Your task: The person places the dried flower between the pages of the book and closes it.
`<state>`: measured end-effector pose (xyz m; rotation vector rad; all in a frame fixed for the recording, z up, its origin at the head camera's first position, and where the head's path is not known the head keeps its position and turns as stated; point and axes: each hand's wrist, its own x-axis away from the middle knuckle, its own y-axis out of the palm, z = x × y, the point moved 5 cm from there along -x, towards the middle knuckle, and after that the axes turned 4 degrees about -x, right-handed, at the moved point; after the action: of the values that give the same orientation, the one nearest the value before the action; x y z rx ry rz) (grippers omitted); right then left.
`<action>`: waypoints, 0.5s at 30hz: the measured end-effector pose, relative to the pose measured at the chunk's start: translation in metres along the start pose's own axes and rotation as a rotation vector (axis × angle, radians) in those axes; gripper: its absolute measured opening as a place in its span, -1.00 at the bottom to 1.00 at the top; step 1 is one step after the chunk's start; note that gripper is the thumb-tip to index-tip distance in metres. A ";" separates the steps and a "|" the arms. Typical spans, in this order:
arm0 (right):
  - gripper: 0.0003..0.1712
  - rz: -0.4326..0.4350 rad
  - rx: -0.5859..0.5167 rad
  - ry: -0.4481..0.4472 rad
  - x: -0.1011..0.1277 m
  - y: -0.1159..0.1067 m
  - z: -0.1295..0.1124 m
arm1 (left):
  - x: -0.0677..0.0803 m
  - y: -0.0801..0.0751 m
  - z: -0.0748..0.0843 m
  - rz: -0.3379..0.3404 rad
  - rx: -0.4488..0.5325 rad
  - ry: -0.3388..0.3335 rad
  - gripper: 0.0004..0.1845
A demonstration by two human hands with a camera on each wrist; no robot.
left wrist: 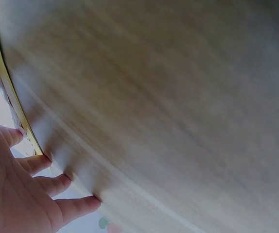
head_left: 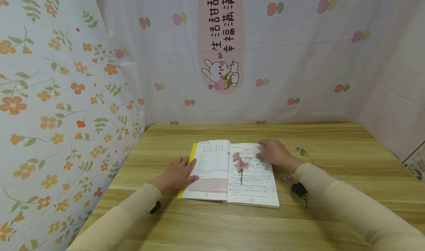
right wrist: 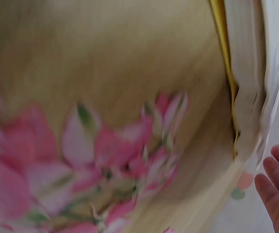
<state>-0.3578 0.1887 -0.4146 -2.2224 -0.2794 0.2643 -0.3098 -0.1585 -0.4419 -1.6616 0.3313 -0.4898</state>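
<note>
An open book [head_left: 229,173] with a yellow cover lies on the wooden table [head_left: 252,225]. A pink flower sprig [head_left: 240,167] lies on its right page near the spine. My left hand [head_left: 177,174] rests flat, fingers straight, on the left edge of the left page; the left wrist view shows its fingers [left wrist: 57,184] beside the yellow cover edge [left wrist: 8,92]. My right hand [head_left: 273,152] rests on the upper right page with relaxed fingers. In the right wrist view, blurred pink flowers [right wrist: 110,160] lie on the table beside the book's edge [right wrist: 246,87].
A small purple sprig [head_left: 303,152] lies on the table right of the book. More pink flowers [head_left: 291,179] lie under my right forearm. Patterned cloth walls [head_left: 66,107] close off the left, back and right sides.
</note>
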 end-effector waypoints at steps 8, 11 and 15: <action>-0.13 -0.103 0.297 -0.080 -0.008 0.002 0.012 | 0.001 0.001 0.000 0.012 0.011 0.014 -0.19; -0.11 -0.140 0.376 -0.120 -0.008 0.005 0.017 | 0.002 0.000 0.000 0.016 0.013 0.016 -0.19; -0.11 -0.146 0.416 -0.177 -0.007 0.005 0.021 | 0.001 0.000 0.000 0.020 0.020 0.016 -0.19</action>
<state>-0.3700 0.1987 -0.4304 -1.7621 -0.4384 0.4010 -0.3086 -0.1592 -0.4417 -1.6341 0.3534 -0.4897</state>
